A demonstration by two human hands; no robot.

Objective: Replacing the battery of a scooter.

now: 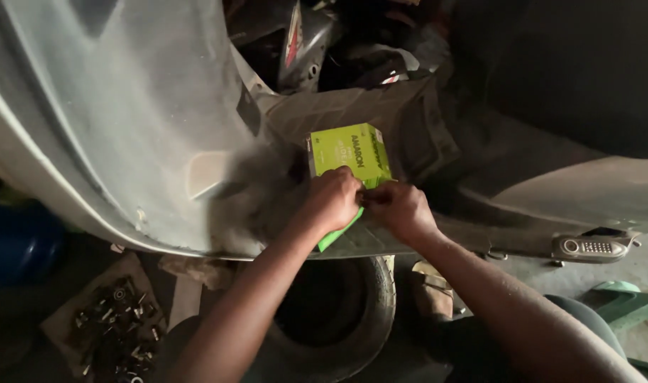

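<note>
While the bright green cardboard box [349, 152] is sitting on the dusty grey floorboard of a scooter [409, 128], both hands are working at its near end, where a green flap is sticking out below. The left hand [332, 199] is curling its fingers together over the box's near edge; the right hand [400, 208] is pinching at the same edge (what exactly, I cannot tell). Smooth pale bodywork [111, 120] is crowding the left; a ribbed metal footrest [592, 247] is jutting out at right, a worn rubber tyre [342, 312] is lying below, and loose bolts [118, 323] are scattered on cardboard.
</note>
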